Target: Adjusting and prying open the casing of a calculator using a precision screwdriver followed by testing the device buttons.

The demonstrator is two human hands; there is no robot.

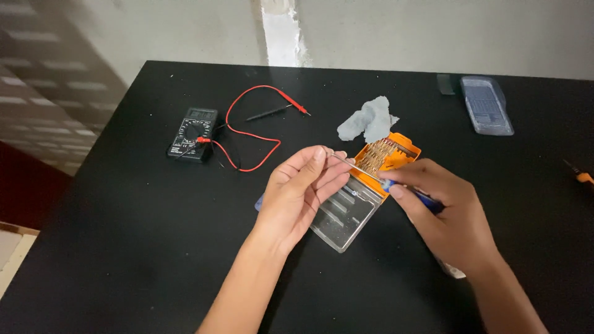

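A thin screwdriver (371, 175) is being held just above the orange bit case (387, 158), between both hands. Its handle is being gripped by the right hand (442, 213) and its tip pinched by the left hand (303, 188), the shaft slanting up-left.

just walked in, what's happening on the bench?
A person works over a black table. The right hand holds a blue-handled screwdriver, and the left hand pinches the tip of its thin metal shaft. An open orange bit case with a clear lid lies just beneath. A multimeter sits untouched at left.
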